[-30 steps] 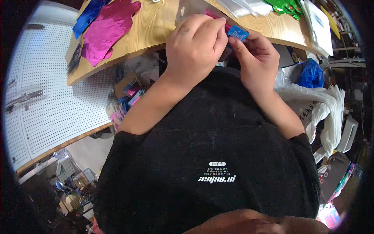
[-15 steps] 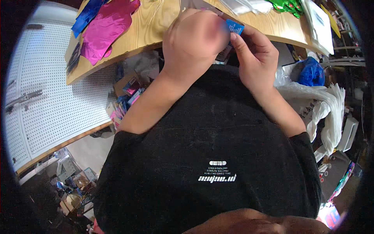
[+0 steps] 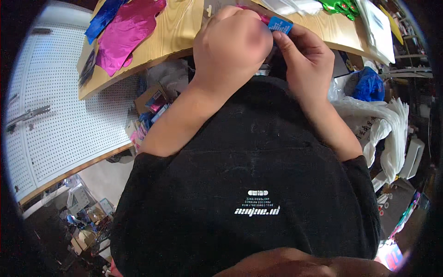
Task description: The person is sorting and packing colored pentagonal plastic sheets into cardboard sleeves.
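Two hands meet at the near edge of the wooden table (image 3: 180, 27) in the head view: the left hand (image 3: 230, 44) is curled into a fist around a pink object (image 3: 258, 15), mostly hidden, and the right hand (image 3: 307, 55) pinches a small blue tag (image 3: 280, 24) between thumb and fingertips. Pink foil (image 3: 127, 34) lies well to the left on the table, green foil (image 3: 339, 7) at the far right.

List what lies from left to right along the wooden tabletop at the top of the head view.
Dark blue foil sheet → crumpled magenta foil sheet → left hand → small blue rectangular tag → right hand → shiny green foil piece → white flat packet.
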A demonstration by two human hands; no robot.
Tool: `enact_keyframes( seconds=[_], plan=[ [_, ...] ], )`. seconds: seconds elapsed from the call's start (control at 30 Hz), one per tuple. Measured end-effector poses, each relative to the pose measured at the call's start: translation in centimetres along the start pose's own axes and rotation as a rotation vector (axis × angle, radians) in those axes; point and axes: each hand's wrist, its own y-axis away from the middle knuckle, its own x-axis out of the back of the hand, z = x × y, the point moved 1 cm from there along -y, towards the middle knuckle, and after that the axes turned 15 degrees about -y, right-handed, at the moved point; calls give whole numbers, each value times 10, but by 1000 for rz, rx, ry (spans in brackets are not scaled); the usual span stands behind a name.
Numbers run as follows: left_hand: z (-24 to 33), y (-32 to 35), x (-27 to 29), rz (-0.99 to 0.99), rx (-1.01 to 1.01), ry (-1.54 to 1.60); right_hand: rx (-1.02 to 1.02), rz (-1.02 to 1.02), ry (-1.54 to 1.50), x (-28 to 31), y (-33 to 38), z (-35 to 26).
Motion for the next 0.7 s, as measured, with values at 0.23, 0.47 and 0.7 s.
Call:
enact_keyframes(
  seconds=[0.23,0.47,0.7],
  plan=[
    [-1,4,-1,-49,40,-3,-125,-123,180,5,-3,-2],
    [2,5,-3,-58,26,9,-44,-37,-109,-1,-6,1],
    [6,-2,4,-71,35,11,-54,-57,13,5,-4,3]
  ],
)
